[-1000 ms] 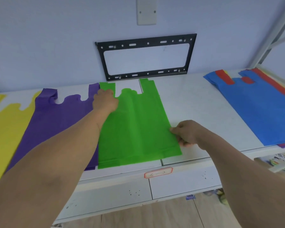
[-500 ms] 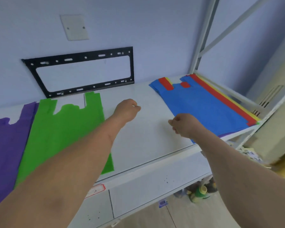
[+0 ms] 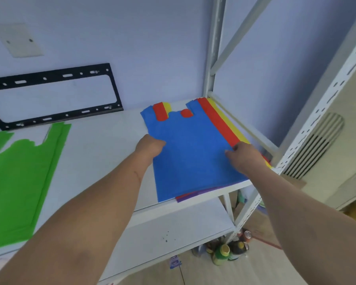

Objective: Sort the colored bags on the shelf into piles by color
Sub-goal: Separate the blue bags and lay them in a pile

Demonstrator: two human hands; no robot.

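Note:
A blue bag (image 3: 193,157) lies on top of a mixed stack at the right end of the white shelf (image 3: 103,151). Under it show a red bag (image 3: 218,122), a yellow bag (image 3: 230,122) and a purple edge (image 3: 195,195) at the front. My left hand (image 3: 150,147) has its fingers curled over the blue bag's left edge. My right hand (image 3: 245,154) pinches its right edge where the red strip begins. A green bag (image 3: 19,182) lies flat at the far left of the shelf.
A black metal bracket (image 3: 56,75) leans on the wall behind the shelf. White shelf posts (image 3: 214,48) stand close to the right of the stack. A lower shelf (image 3: 162,223) sits beneath, and bottles (image 3: 222,254) stand on the floor by the post.
Both hands left the green bag and moved right to the mixed stack, where they now hold the blue bag's side edges. My view turned right; the purple and yellow piles are out of frame.

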